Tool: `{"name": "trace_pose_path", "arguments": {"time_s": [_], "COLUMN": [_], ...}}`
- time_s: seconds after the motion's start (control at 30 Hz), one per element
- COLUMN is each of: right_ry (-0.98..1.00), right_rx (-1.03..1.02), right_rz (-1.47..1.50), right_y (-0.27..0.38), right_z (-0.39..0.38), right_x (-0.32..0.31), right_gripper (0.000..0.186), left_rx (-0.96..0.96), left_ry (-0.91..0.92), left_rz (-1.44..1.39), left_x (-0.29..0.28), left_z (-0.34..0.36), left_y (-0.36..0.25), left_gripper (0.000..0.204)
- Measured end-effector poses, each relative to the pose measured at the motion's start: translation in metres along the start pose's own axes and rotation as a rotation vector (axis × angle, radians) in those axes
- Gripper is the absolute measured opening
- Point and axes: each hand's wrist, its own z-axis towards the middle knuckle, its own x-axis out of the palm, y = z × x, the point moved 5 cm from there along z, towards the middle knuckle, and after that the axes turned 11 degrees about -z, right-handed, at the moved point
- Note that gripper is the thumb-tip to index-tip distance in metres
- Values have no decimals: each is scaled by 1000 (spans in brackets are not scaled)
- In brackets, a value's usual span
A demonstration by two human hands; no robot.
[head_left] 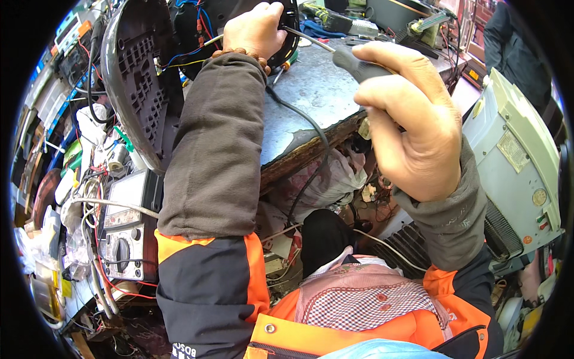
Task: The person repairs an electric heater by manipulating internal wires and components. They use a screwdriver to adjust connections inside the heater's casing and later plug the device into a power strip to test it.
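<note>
My right hand (pixel 412 113) is closed round the grey handle of a screwdriver (pixel 356 63). Its metal shaft points left and its tip ends beside my left hand (pixel 257 33). That hand is closed in a fist against a black rounded appliance housing (pixel 290 48); what its fingers grip is hidden. Red and blue wires (pixel 203 21) run inside the housing, and a yellow wire crosses below them. Left of my left forearm, a dark plastic cover (pixel 143 90) with a ribbed inner side stands on edge.
A metal-topped bench (pixel 317 102) with a worn edge carries the housing; a black cable (pixel 317 128) hangs over that edge. An analog multimeter (pixel 125 233) stands at left among tangled wires. At right is a pale green machine casing (pixel 514 161). Tools and a black pan (pixel 397 12) lie behind.
</note>
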Motion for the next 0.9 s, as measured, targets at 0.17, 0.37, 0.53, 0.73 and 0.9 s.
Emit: {"name": "trace_pose_path", "arguments": {"time_s": [0.17, 0.37, 0.53, 0.73, 0.9], "right_ry": [58, 10, -146, -60, -81], "right_rx": [303, 241, 100, 168, 185], "right_rz": [-193, -258, -284, -240, -246], "right_y": [5, 4, -1, 2, 2], "right_z": [-2, 0, 0, -3, -3], "right_x": [-5, -7, -4, -6, -5], "right_gripper": [39, 39, 32, 43, 44], "left_rx": [13, 53, 23, 20, 37], "left_ry": [-70, -95, -70, -63, -87], "left_rz": [-32, -26, -21, -27, -26], "left_x": [3, 7, 5, 8, 4], "left_z": [-4, -3, -3, -4, -5], "left_y": [2, 5, 3, 5, 6], "left_gripper": [55, 57, 58, 58, 58]}}
